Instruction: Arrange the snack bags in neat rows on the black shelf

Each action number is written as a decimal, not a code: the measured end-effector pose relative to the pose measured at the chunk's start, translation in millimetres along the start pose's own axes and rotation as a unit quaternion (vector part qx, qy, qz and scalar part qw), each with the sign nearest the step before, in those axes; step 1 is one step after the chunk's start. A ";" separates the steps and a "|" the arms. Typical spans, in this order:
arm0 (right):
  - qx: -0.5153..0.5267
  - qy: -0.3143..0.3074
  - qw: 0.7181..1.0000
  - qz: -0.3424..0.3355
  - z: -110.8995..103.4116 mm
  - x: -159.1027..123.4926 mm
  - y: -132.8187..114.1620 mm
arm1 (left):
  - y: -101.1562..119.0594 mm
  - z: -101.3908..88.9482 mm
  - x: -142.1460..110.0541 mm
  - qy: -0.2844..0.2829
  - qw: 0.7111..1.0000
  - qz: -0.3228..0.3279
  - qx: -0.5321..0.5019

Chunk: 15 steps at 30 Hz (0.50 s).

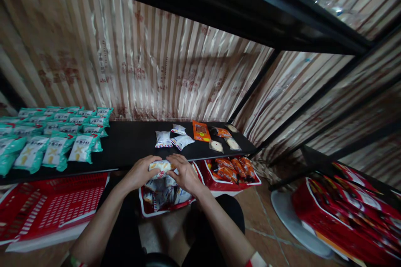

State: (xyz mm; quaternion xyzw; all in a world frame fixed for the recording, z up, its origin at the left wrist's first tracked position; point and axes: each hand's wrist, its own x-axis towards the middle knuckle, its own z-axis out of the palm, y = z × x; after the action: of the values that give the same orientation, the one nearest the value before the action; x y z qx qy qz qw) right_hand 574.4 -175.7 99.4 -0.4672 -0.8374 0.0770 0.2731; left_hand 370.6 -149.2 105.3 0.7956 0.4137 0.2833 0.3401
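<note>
The white packet [161,168] is over the red basket [143,205] of similar packets, between the left hand [140,172] and the right hand [185,172]. Both hands pinch it, one from each side, thumbs on the near face. Its long axis runs sideways across the basket, from hand to hand; fingers partly hide its right end.

One head-worn camera looks forward and down, close above the black shelf [131,137].
</note>
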 end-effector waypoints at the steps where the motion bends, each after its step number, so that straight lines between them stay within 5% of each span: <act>1: 0.001 -0.001 1.000 0.001 1.4 0.7 -0.9 | -1.8 -0.3 -1.0 0.003 1.000 0.000 0.002; 15: 0.014 -0.040 0.999 0.018 12.9 0.1 -6.0 | -10.9 -1.1 -11.6 0.006 1.000 -0.020 0.007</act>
State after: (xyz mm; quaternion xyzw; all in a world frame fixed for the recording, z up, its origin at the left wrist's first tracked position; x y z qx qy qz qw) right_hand 563.0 -177.3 91.0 -0.4754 -0.8376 0.1122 0.2447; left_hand 359.0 -154.2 95.6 0.7879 0.4336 0.2781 0.3375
